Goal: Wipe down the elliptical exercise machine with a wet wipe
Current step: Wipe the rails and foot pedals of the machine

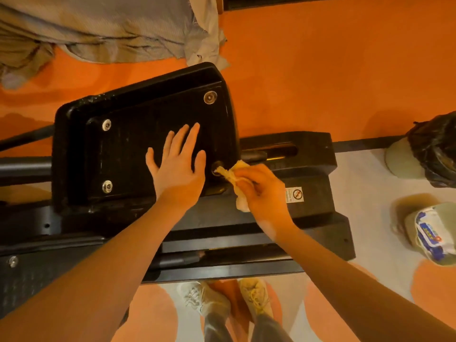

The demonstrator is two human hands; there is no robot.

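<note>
- Elliptical machine (308,213): one; black, rigid and heavy, so it should stay put under wiping pressure.
- Foot pedal (138,134): one in view, beneath the left hand (176,166), which lies flat on it, fingers spread and straight, holding nothing; probably steadying it.
- Bolts (106,125): three clearly visible, beyond and left of that hand.
- Wet wipe (230,175): one; soft, limp, light; bunched in the curled fingers of the right hand (262,191), pressed at the pedal's near-right corner. Best gripped bunched.
</note>
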